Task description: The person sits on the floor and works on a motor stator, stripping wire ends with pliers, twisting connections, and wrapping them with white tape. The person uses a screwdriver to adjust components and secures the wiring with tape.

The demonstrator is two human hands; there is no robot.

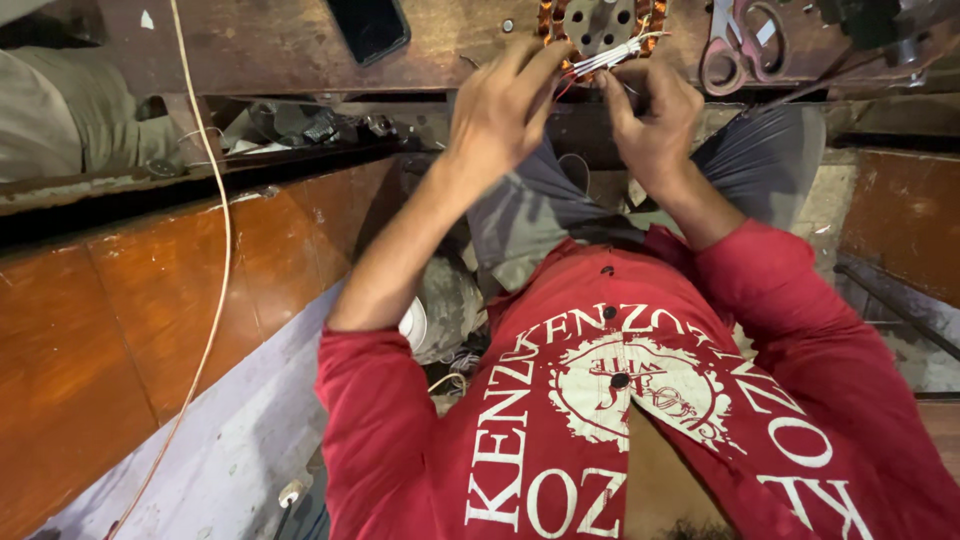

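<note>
— Copper windings ring the stator [600,25], which sits at the near edge of the tabletop [270,45], right at the top of the view. What has hold of it?

— Both hands. The left hand [500,110] has its fingers curled, tips pinching the white wires [615,55] coming off the stator. The right hand [655,115] is curled too, thumb and fingers closed on the same bundle just beside the left.

— Which way do the wires run?

— Their long axis runs roughly left to right, tilting up toward the right; the stator's flat face looks up at the camera.

— Room to move?

— Tight. Scissors [740,40] lie just right of the hands, a dark phone [368,25] well to the left. Below the tabletop edge there is open room over the lap, and a thin cord [215,250] hangs down on the left.
</note>
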